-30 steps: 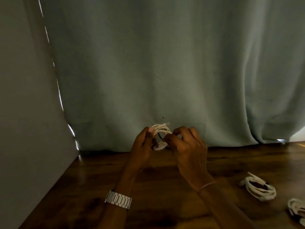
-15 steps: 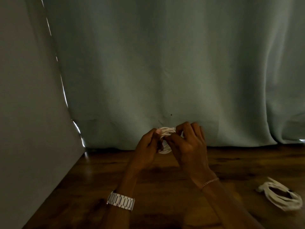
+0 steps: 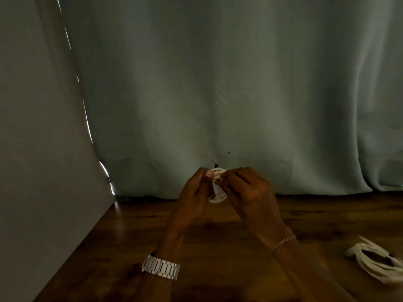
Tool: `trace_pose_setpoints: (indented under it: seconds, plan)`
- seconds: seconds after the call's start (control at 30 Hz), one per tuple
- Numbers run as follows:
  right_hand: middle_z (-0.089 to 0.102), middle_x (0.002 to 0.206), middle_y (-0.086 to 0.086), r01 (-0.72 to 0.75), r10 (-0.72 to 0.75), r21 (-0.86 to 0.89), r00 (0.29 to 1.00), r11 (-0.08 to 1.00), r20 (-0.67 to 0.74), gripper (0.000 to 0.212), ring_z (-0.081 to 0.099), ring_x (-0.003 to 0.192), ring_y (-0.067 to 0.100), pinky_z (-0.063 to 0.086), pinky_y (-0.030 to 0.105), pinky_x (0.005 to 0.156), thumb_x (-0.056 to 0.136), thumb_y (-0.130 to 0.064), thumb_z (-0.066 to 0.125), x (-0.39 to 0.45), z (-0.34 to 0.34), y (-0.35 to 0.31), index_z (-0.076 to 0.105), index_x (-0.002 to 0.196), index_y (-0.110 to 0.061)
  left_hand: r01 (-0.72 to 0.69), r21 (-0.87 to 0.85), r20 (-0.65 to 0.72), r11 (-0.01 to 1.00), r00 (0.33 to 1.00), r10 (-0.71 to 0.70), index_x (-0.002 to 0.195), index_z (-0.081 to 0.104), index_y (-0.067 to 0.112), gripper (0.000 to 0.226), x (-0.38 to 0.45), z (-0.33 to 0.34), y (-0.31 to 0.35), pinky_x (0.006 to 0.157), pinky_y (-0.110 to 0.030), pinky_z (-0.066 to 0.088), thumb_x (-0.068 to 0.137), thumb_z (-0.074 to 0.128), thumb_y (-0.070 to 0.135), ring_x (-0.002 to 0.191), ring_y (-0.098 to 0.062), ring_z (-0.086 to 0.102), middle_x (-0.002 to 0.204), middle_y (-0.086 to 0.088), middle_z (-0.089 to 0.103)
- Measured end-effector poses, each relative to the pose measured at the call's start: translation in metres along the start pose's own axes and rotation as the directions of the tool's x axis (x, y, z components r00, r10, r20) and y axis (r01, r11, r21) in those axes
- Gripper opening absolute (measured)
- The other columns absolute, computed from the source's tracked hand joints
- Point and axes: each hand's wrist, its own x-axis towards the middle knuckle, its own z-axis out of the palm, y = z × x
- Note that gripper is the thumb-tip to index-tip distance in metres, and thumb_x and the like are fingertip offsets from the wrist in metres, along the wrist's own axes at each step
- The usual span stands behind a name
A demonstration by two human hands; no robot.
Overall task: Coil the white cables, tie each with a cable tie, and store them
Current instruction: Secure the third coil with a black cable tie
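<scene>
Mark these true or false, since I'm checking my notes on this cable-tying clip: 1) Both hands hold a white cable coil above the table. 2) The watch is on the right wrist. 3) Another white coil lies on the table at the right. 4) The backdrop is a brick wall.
1) True: the left hand and right hand grip the white cable coil above the wooden table.
2) False: the watch is on the left wrist.
3) True: a second coil lies there.
4) False: a curtain hangs behind.
</scene>
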Motion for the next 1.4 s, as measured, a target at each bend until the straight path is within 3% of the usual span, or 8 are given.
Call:
trace_pose_setpoints:
  seconds: [0.37,0.53,0.67,0.77,0.87,1.0,1.3,1.4]
  plan:
    - [0.076,0.084,-0.005,-0.326,0.264,0.18,0.916,0.928,0.301,0.019,0.063,0.056,0.003,0.047,0.014,0.053,0.095,-0.031,0.066,0.019,-0.021,-0.013,0.076,0.11,-0.024,-0.057,0.0,-0.077,0.998,0.995,0.057,0.096,0.049,0.018,0.019,-0.001,0.004,-0.004,0.058,-0.03,0.047,0.107,0.038,0.028,0.061,-0.012,0.053,0.066,-0.001,0.055]
    - [0.077,0.089,0.008,-0.769,0.411,0.593,0.633,0.238,0.656,0.038,0.074,0.077,0.021,0.059,0.03,0.07,0.103,-0.035,0.049,0.035,-0.039,-0.031,0.074,0.103,-0.006,-0.02,-0.091,-0.051,0.996,0.999,0.016,0.097,0.047,0.013,0.021,-0.002,0.005,-0.011,0.064,-0.055,0.052,0.103,0.047,0.033,0.073,-0.033,0.061,0.079,-0.008,0.061]
    - [0.072,0.113,0.02,-0.735,0.286,0.665,0.614,-0.132,0.736,0.041,0.071,0.095,0.028,0.059,0.03,0.08,0.107,-0.013,0.028,0.046,-0.058,-0.024,0.065,0.118,0.002,0.004,-0.064,-0.111,0.998,0.994,-0.011,0.11,0.052,0.012,0.023,0.0,0.006,-0.01,0.059,-0.055,0.051,0.105,0.044,0.033,0.07,-0.042,0.061,0.086,-0.028,0.063]
    - [0.071,0.122,0.011,-0.719,0.222,0.695,0.68,0.013,0.699,0.039,0.069,0.108,0.029,0.058,0.031,0.089,0.103,0.005,0.032,0.045,-0.066,-0.019,0.06,0.129,-0.004,-0.023,-0.036,-0.117,0.999,0.993,0.019,0.11,0.053,0.015,0.025,0.0,0.006,-0.009,0.053,-0.047,0.043,0.106,0.041,0.037,0.059,-0.038,0.05,0.077,-0.031,0.054]
    - [0.068,0.13,0.001,-0.695,0.142,0.67,0.714,0.263,0.685,0.043,0.069,0.112,0.024,0.055,0.032,0.095,0.101,0.01,0.038,0.044,-0.071,-0.021,0.054,0.136,-0.01,0.009,-0.045,-0.147,0.999,0.989,-0.016,0.111,0.055,0.028,0.016,0.002,0.007,-0.009,0.069,-0.063,0.053,0.105,0.044,0.037,0.084,-0.05,0.063,0.095,-0.029,0.063]
    - [0.063,0.137,0.002,-0.678,0.021,0.706,0.724,0.204,0.689,0.047,0.064,0.121,0.025,0.051,0.034,0.102,0.1,0.011,0.035,0.047,-0.084,-0.025,0.049,0.14,-0.01,0.002,-0.004,-0.153,1.0,0.988,-0.003,0.11,0.056,0.035,0.019,0.003,0.001,-0.012,0.07,-0.061,0.055,0.1,0.043,0.046,0.081,-0.045,0.066,0.092,-0.026,0.064]
    - [0.071,0.085,-0.015,-0.331,0.172,0.604,0.936,0.725,0.307,0.025,0.068,0.081,0.004,0.049,0.011,0.072,0.097,-0.031,0.049,0.057,-0.105,-0.04,0.073,0.094,-0.026,0.033,-0.035,-0.17,0.999,0.985,-0.038,0.089,0.05,0.026,0.02,0.001,-0.003,-0.014,0.053,-0.026,0.036,0.106,0.042,0.032,0.051,-0.005,0.039,0.054,0.011,0.042]
    - [0.074,0.097,-0.006,-0.382,0.22,0.695,0.923,0.61,0.314,0.028,0.07,0.093,0.014,0.054,0.022,0.081,0.102,-0.025,0.044,0.056,-0.098,-0.039,0.071,0.108,-0.021,0.039,-0.08,-0.162,0.996,0.985,-0.052,0.089,0.05,0.024,0.02,0.002,-0.003,-0.014,0.054,-0.028,0.035,0.106,0.042,0.032,0.052,-0.006,0.036,0.054,0.013,0.039]
